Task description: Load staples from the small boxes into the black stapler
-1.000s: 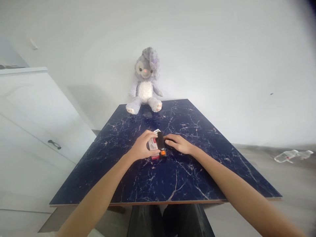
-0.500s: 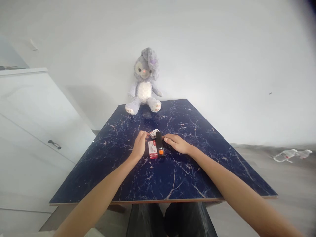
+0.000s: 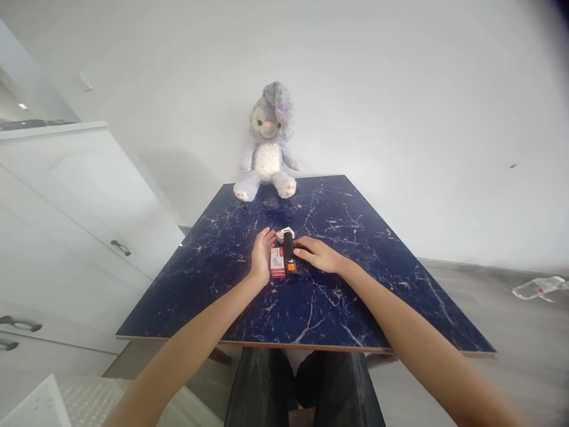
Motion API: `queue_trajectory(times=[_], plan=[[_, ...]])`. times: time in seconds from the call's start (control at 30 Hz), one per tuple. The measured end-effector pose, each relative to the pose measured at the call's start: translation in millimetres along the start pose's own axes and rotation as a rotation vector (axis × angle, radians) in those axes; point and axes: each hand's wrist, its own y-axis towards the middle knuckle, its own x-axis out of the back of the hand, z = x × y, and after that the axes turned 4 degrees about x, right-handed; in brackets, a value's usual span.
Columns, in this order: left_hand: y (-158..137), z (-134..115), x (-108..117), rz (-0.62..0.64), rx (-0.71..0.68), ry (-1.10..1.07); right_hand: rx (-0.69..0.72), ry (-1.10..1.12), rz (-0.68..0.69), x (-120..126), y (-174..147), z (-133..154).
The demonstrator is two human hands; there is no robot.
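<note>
My left hand [image 3: 262,256] is open at the left of a small group of things, its fingers spread beside a red-and-white box [image 3: 278,262]. Along the right side of this box lies a black oblong item [image 3: 288,248] with an orange patch at its near end; its exact kind is unclear. A second small white box [image 3: 283,233] sits at the far end, partly behind the black item. From the right, my right hand [image 3: 319,255] rests low on the table with fingers and thumb stretched toward the black item, their tips at its side.
A blue marble-patterned table [image 3: 338,302] carries everything. At its far edge a grey plush rabbit [image 3: 269,151] sits against the wall. White cabinets [image 3: 84,213] stand at the left. A clear plastic bottle [image 3: 540,288] lies on the floor at right.
My left hand has opened its fingers and turned upward beside the red-and-white box. My right hand stays beside the black item. The view has shifted slightly left.
</note>
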Motion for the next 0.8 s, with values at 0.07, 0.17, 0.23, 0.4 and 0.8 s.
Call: queue_trajectory(times=[0.07, 0.17, 0.23, 0.4, 0.8], plan=[[15, 1, 6, -0.116, -0.105, 0.112, -0.006, -0.023, -0.013, -1, -1, -1], [37, -4, 12, -0.031, -0.171, 0.326, -0.018, -0.017, -0.046, -3, -1, -3], [44, -9, 13, 0.126, -0.149, 0.454, -0.039, -0.009, -0.066, -5, -1, -5], [33, -15, 19, 0.314, -0.202, 0.797, -0.094, -0.009, -0.17, -9, -2, -11], [27, -34, 46, 0.151, -0.432, 1.201, -0.124, -0.108, -0.177, -16, -1, -12]])
